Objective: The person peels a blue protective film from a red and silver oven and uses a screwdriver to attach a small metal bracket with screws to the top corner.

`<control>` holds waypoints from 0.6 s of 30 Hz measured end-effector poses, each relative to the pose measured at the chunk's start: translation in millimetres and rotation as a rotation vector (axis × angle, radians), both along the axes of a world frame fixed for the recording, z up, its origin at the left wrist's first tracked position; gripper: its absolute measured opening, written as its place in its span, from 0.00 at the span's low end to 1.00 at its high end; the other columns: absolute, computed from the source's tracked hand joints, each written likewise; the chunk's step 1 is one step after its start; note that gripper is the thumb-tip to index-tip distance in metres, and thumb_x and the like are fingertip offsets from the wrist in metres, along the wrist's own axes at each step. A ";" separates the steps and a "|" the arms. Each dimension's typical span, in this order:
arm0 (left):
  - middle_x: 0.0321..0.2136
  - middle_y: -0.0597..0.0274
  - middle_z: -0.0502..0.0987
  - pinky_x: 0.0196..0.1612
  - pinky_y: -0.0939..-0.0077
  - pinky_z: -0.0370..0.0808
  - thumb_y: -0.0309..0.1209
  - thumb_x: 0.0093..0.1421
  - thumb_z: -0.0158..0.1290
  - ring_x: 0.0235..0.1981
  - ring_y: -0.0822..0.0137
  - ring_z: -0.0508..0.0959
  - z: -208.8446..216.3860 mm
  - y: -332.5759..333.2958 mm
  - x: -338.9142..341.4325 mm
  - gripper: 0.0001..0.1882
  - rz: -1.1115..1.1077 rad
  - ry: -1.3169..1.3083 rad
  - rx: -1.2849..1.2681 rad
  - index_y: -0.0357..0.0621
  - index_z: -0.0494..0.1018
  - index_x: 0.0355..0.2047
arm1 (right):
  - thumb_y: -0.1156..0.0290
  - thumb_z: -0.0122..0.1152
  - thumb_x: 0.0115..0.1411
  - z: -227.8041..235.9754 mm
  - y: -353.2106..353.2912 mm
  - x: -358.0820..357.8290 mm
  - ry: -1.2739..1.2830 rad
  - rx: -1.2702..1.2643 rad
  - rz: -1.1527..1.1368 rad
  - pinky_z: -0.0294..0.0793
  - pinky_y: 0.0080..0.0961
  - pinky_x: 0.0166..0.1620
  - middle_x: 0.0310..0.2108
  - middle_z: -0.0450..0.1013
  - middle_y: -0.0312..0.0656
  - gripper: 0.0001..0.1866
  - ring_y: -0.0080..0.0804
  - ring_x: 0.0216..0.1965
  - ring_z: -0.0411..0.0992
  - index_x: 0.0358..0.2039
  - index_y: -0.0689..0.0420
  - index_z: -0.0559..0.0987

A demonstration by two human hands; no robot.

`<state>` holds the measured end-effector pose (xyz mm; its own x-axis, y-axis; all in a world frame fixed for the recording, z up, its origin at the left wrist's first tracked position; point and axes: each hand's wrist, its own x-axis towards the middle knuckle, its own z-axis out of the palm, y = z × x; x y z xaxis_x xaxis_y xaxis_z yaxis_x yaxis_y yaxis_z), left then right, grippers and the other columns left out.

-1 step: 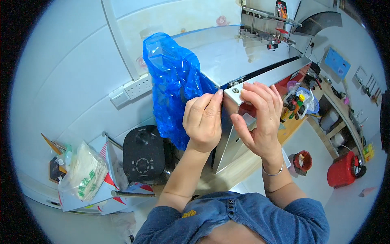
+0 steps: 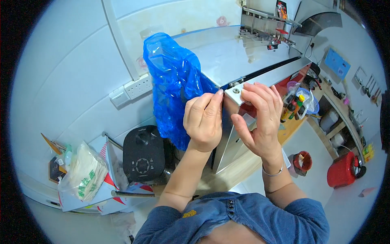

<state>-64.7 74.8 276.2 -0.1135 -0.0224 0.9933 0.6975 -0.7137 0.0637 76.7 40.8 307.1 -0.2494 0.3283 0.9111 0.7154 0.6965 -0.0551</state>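
Observation:
Directly before me is a cabinet (image 2: pixel 239 53) with a shiny, reflective top. Its door (image 2: pixel 281 72) stands slightly away from the body, leaving a dark gap along the edge. A white corner piece with a screw (image 2: pixel 236 91) caps the door's near end, beside a small metal hinge (image 2: pixel 237 82). My left hand (image 2: pixel 204 122) is closed at the cabinet's near corner; whatever its fingertips pinch is hidden. My right hand (image 2: pixel 262 118) rests its bent fingers on the door's top, thumb apart, holding nothing. A crumpled blue plastic bag (image 2: pixel 172 77) hangs just left of my left hand.
A black appliance with a dial (image 2: pixel 143 154) sits lower left, near a bag of white items (image 2: pixel 90 173). A power strip (image 2: pixel 138 87) is on the wall. Bottles (image 2: pixel 290 110) stand beyond the door. On the right are a red container (image 2: pixel 340 170) and a small bin (image 2: pixel 302 162).

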 end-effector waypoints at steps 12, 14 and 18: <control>0.32 0.54 0.76 0.33 0.70 0.74 0.14 0.46 0.58 0.31 0.57 0.76 -3.4 1.7 6.5 0.16 0.009 -0.033 0.023 0.33 0.77 0.39 | 0.67 0.65 0.49 0.8 -2.6 -2.3 -0.009 -0.015 -0.018 0.51 0.45 0.61 0.50 0.69 0.42 0.24 0.42 0.54 0.64 0.48 0.55 0.71; 0.32 0.54 0.76 0.33 0.70 0.74 0.14 0.46 0.58 0.31 0.57 0.76 -3.7 2.9 6.7 0.16 -0.004 -0.038 0.016 0.33 0.77 0.39 | 0.68 0.65 0.49 1.4 -1.8 -1.9 -0.008 -0.010 -0.020 0.51 0.45 0.61 0.50 0.69 0.42 0.24 0.42 0.55 0.64 0.48 0.55 0.71; 0.32 0.54 0.75 0.32 0.70 0.75 0.18 0.48 0.58 0.30 0.59 0.76 -4.1 4.2 4.7 0.14 0.069 -0.013 0.051 0.33 0.77 0.38 | 0.68 0.65 0.49 1.8 -2.2 -2.2 -0.011 -0.016 -0.019 0.51 0.45 0.61 0.50 0.69 0.42 0.25 0.42 0.55 0.64 0.48 0.55 0.71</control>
